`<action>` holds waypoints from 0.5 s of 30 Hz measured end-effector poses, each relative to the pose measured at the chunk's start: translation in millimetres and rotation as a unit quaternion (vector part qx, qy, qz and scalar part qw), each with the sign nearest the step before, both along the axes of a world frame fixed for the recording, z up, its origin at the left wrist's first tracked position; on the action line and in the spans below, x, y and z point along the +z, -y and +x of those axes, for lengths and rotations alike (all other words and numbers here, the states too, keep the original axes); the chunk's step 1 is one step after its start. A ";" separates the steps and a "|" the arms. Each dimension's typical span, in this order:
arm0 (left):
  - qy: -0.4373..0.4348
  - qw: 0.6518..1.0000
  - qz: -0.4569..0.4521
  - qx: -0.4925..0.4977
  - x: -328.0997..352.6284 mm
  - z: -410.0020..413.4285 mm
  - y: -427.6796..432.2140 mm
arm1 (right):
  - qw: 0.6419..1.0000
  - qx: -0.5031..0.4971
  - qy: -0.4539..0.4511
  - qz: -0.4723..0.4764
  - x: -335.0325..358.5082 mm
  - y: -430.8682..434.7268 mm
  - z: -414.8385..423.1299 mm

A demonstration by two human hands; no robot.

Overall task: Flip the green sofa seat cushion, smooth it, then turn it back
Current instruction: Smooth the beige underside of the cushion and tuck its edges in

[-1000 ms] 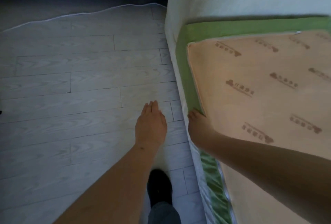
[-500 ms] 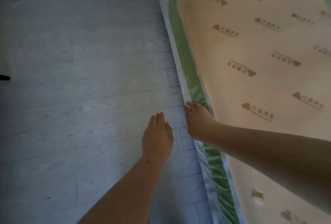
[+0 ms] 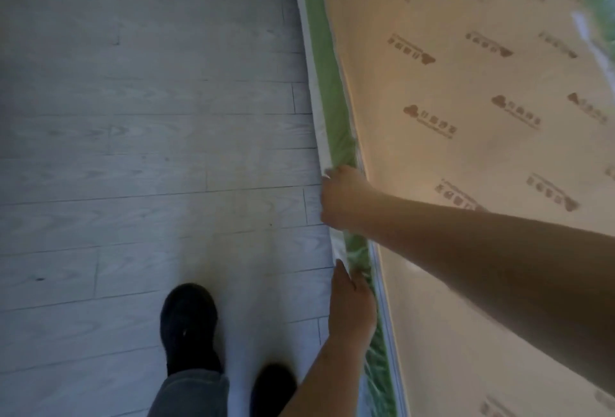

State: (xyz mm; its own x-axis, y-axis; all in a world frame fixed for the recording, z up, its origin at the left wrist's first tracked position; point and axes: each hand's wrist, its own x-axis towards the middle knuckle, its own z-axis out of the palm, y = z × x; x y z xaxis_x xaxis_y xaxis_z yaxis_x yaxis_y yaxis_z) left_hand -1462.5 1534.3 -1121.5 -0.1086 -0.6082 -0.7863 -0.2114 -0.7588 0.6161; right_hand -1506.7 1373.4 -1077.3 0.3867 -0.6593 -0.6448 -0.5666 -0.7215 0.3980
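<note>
Pale grey wood-plank floor [image 3: 139, 157] fills the view from 7 o'clock round to 11 o'clock. The green sofa seat cushion [image 3: 466, 150] takes up the rest, from 12 o'clock down to 5 o'clock, turned so that its tan underside faces the camera, printed with rows of small brown logos [image 3: 429, 120]. Its green side band [image 3: 327, 83] runs as a narrow strip from 12 o'clock down to about 5 o'clock, with a thin white strip [image 3: 311, 60] along its floor side.

The right hand [image 3: 342, 198] sits just right of centre, its fingers curled over the cushion's edge and gripping the green band; the forearm reaches in from 4 o'clock across the tan face. The left hand [image 3: 352, 306] is below it at about 5 o'clock, its fingers [image 3: 339, 271] straight and close together, lying against the same edge and pointing toward 12 o'clock.

On the floor, one black shoe [image 3: 188, 326] stands at 7 o'clock under a grey trouser leg [image 3: 189, 393], and a second black shoe [image 3: 273, 386] shows at 6 o'clock.
</note>
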 end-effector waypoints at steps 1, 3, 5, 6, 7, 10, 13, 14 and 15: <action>-0.005 1.000 -0.008 -0.001 5.0 -10.4 -19.1 | 0.999 -0.003 0.019 -0.051 7.3 -6.5 -4.3; 0.005 1.000 0.003 -0.004 4.4 -21.8 -51.6 | 0.997 0.048 -0.030 -0.049 -13.6 -31.0 -8.8; 0.010 1.000 -0.024 0.008 13.1 -26.3 -80.0 | 0.993 0.052 -0.078 0.073 -10.1 -80.8 -14.6; -0.002 0.999 -0.036 0.014 15.9 -25.9 -90.4 | 0.992 -0.025 -0.057 0.107 -5.8 -93.2 -12.6; -0.001 0.999 -0.033 0.034 12.1 -29.9 -100.7 | 0.994 -0.066 -0.021 0.080 -1.5 -92.4 -7.1; -0.018 0.998 -0.007 0.065 8.5 -29.5 -123.2 | 0.995 -0.012 0.029 -0.098 -1.6 -109.0 -1.3; -0.051 0.995 -0.038 0.079 8.3 -20.5 -157.7 | 0.991 0.101 -0.074 0.041 -14.7 -164.1 -5.2; -0.064 0.994 -0.053 0.075 4.8 -17.9 -169.5 | 0.994 0.036 -0.074 0.067 -13.3 -175.5 -1.9; -0.073 0.991 -0.058 0.093 1.8 -15.3 -181.9 | 0.995 -0.029 -0.044 0.084 -14.2 -178.7 5.1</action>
